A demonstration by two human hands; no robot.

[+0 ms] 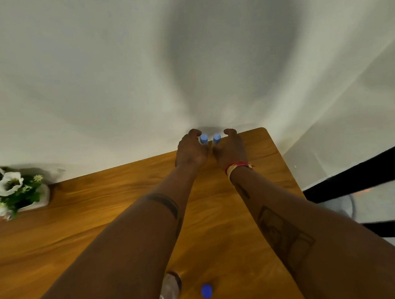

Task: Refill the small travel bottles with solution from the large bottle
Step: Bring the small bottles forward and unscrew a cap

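At the bench's (104,224) far edge, the left hand (191,151) and right hand (230,150) each cup a blue-capped travel bottle (203,139), seemingly to fetch them; the uncapped large bottle (169,292) waits nearer.

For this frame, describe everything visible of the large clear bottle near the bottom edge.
The large bottle is clear, plastic-looking and blurred, standing on the wooden table at the near edge of the view, partly cut off by the frame and partly hidden under the left forearm. Its mouth looks open, with no cap on it; a loose blue cap lies on the table just to its right, apart from it. Neither hand touches it. Its liquid level cannot be told.
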